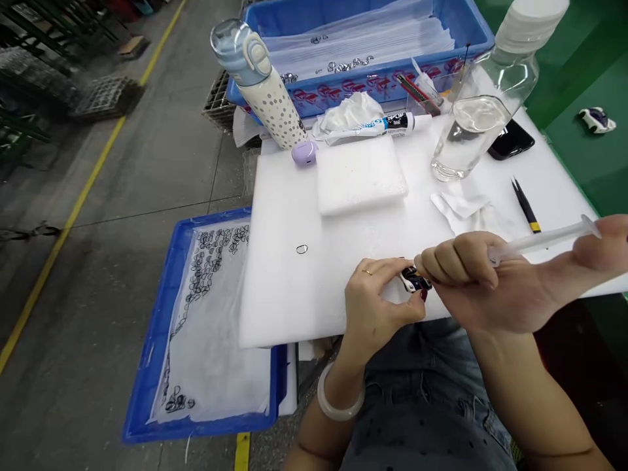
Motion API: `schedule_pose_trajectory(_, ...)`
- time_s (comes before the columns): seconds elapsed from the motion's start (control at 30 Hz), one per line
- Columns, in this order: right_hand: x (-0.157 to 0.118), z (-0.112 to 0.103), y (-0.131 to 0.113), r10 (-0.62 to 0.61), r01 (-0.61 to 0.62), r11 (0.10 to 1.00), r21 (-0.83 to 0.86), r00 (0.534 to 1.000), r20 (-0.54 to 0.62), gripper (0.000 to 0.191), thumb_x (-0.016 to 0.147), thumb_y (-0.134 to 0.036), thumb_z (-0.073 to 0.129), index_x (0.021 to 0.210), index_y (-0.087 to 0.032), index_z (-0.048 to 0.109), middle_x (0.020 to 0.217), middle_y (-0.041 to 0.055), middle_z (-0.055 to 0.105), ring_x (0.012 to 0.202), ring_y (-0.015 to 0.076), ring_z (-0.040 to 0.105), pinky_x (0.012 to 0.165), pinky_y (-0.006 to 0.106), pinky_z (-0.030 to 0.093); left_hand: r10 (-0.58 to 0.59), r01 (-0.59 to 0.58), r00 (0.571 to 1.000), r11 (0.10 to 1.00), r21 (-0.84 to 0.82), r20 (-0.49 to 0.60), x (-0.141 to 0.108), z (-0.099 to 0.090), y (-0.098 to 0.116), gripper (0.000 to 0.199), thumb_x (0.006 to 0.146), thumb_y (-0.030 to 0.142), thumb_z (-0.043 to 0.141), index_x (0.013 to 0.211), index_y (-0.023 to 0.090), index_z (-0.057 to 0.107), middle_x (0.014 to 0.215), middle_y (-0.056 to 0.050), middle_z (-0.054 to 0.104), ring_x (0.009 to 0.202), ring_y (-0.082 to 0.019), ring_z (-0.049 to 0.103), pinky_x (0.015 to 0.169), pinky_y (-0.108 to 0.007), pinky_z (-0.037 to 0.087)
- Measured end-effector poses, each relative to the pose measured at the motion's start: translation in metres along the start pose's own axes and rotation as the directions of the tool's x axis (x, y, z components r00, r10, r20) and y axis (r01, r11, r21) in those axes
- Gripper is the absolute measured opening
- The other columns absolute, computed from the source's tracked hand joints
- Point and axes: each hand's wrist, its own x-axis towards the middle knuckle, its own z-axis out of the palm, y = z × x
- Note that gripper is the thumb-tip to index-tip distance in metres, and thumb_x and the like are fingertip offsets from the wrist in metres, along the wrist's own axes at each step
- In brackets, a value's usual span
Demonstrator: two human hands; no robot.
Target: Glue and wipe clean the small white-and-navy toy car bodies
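Note:
My left hand (380, 297) pinches a small dark-and-white toy car (415, 279) between thumb and fingers, just above the front edge of the white foam board (282, 294). My right hand (495, 288) is closed around a translucent syringe (549, 241), its plunger end sticking out toward the right. The front of the syringe is hidden in the fist, whose fingertips are right beside the car; whether they touch it I cannot tell. A small thin black ring-shaped piece (301, 249) lies on the board to the left of my hands.
A foam block (362, 176), a purple case (305, 154), a dotted bottle (269, 98), a glue tube (383, 125), a clear bottle (471, 124), a phone (511, 140) and tweezers (526, 206) surround the work. Blue trays (147, 366) hold sheets with several dark pieces. Another toy car (597, 120) lies right.

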Motion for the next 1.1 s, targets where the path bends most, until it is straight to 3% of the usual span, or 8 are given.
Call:
schedule_pose_trajectory(0.33, 0.002, 0.011, -0.002, 0.055, -0.062, 0.996, -0.065, 0.993, -0.100, 0.076, 0.077, -0.090, 0.032, 0.050, -0.020, 0.024, 0.045, -0.0029, 0.012, 0.045, 0.0114, 0.018, 0.049, 0.031, 0.020, 0.009, -0.009, 1.000, 1.000, 0.021, -0.003, -0.001, 0.000, -0.001, 0.026, 0.067, 0.017, 0.068, 0.092, 0.023, 0.073, 0.097, -0.002, 0.078, 0.090, -0.023, 0.066, 0.084, -0.041, 0.053)
schedule_pose_trajectory(0.8, 0.000, 0.016, -0.003, 0.003, -0.025, 0.991, -0.134, 0.987, -0.158, 0.073, 0.078, -0.085, 0.043, 0.049, -0.020, 0.024, 0.045, -0.0030, 0.013, 0.046, 0.0111, 0.018, 0.049, 0.032, 0.021, 0.014, -0.013, 1.000, 0.999, 0.044, -0.006, -0.002, 0.001, -0.001, 0.029, 0.067, 0.017, 0.069, 0.095, 0.022, 0.074, 0.099, -0.002, 0.078, 0.090, -0.023, 0.066, 0.084, -0.040, 0.054)
schedule_pose_trajectory(1.1, 0.002, 0.017, -0.003, -0.015, -0.009, 0.993, -0.122, 0.980, -0.198, 0.075, 0.079, -0.087, 0.036, 0.046, -0.021, 0.024, 0.044, -0.0022, 0.013, 0.044, 0.0118, 0.021, 0.048, 0.032, 0.020, 0.007, -0.007, 1.000, 0.999, 0.053, -0.002, -0.002, 0.000, 0.000, 0.029, 0.068, 0.017, 0.069, 0.096, 0.023, 0.074, 0.099, -0.002, 0.078, 0.092, -0.023, 0.067, 0.084, -0.040, 0.054)
